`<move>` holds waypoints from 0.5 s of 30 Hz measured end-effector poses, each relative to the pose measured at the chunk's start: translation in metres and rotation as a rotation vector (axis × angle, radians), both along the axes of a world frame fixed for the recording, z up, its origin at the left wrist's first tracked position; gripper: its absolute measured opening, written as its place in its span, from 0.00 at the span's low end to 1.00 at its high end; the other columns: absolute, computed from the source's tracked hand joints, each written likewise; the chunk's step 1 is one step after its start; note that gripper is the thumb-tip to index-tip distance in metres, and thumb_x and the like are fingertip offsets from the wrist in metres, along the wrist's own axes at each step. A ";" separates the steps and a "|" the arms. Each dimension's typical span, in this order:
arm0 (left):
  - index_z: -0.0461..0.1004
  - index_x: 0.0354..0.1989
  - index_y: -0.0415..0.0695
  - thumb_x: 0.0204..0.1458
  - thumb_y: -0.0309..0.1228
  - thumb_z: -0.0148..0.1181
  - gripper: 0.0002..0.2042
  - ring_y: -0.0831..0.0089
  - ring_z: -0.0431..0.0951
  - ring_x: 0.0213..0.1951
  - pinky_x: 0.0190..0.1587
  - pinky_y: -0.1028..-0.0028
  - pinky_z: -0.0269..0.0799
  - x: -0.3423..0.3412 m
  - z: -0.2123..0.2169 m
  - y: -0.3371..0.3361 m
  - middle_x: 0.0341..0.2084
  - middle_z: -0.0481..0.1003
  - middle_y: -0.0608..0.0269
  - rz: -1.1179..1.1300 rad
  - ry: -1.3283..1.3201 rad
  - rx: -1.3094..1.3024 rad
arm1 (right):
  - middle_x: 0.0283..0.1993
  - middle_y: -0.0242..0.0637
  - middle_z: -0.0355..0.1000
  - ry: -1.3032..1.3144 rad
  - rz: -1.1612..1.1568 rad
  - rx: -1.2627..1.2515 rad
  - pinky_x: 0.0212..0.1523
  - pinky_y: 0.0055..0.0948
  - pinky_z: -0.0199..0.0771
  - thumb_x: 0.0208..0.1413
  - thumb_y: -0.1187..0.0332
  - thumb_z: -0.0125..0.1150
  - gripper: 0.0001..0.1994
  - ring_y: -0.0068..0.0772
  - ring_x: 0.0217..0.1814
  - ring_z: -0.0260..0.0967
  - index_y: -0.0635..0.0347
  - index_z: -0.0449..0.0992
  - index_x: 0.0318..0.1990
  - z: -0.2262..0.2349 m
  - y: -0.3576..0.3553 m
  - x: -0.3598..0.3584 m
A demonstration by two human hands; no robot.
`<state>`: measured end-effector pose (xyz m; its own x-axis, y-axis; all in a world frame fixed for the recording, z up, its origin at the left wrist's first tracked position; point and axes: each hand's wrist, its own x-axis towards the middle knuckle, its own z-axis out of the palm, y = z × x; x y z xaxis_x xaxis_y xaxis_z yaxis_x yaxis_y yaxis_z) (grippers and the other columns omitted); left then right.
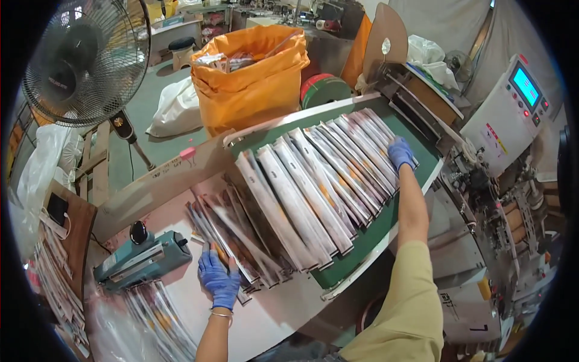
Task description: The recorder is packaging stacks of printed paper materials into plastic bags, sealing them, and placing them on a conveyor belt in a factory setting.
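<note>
I have the left hand (218,280) touching the leftmost slim packets (295,202) on the pale counter (289,311). My right hand (401,154) rests at the right end of their overlapping row, over the green belt (338,274). I cannot tell whether either hand's fingers grip.

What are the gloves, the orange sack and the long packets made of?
Gloves: probably thin rubber, matte blue, judging by the close, wrinkled fit.
Sack: likely plastic, slightly shiny, with stiff folds.
Packets: apparently partly clear plastic film, glossy; light glares off them and colours seem to show through.
</note>
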<state>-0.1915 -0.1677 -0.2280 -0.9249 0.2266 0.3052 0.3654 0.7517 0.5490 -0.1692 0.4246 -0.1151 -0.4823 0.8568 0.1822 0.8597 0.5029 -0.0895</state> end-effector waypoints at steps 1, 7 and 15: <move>0.60 0.55 0.39 0.45 0.35 0.53 0.27 0.55 0.61 0.53 0.55 0.64 0.55 0.003 0.005 -0.003 0.53 0.61 0.50 -0.012 -0.006 0.011 | 0.53 0.48 0.64 0.034 0.156 0.046 0.56 0.40 0.58 0.54 0.55 0.38 0.22 0.48 0.55 0.60 0.56 0.67 0.52 0.000 -0.009 -0.009; 0.57 0.57 0.41 0.52 0.38 0.51 0.26 0.65 0.67 0.47 0.47 0.69 0.62 -0.005 0.004 0.007 0.45 0.67 0.54 0.111 -0.210 0.533 | 0.48 0.53 0.66 0.037 0.684 0.022 0.53 0.41 0.61 0.56 0.51 0.37 0.28 0.50 0.52 0.63 0.69 0.63 0.52 0.029 -0.227 -0.042; 0.51 0.57 0.32 0.40 0.56 0.60 0.45 0.67 0.68 0.43 0.45 0.70 0.66 -0.067 0.001 0.004 0.48 0.64 0.50 0.279 -0.517 1.028 | 0.45 0.62 0.65 0.015 0.929 -0.070 0.46 0.45 0.66 0.51 0.47 0.44 0.29 0.54 0.47 0.66 0.67 0.62 0.49 0.002 -0.453 -0.060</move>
